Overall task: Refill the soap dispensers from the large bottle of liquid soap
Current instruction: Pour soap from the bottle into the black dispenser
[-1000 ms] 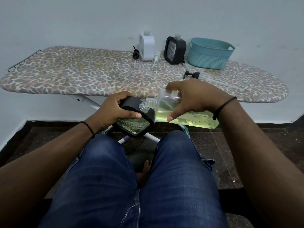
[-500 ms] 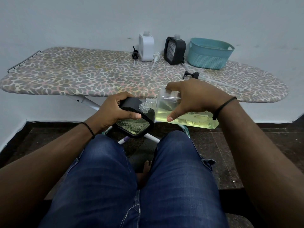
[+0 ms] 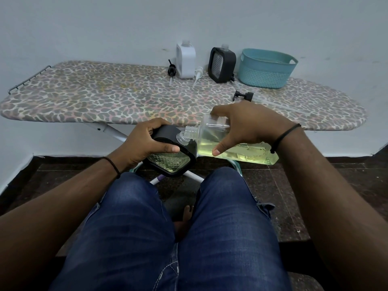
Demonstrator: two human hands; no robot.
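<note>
A: Where is the large soap bottle (image 3: 235,147)?

B: At centre, tipped toward nine o'clock, right hand (image 3: 243,127) wrapped round its shoulder. Half full, it looks heavy and slick; gripping near the neck seems wise.

A: And the black dispenser (image 3: 174,153)?

B: Left hand (image 3: 144,144) clasps its rigid frame, mouths touching.

Home room, ironing board (image 3: 105,97) (leopard cover), tiled floor (image 3: 283,185)

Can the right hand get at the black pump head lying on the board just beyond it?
Probably not yet: the right hand grips the tilted soap bottle mid-pour. The black pump head lies unobstructed on the ironing board, so once freed, likely yes.
</note>
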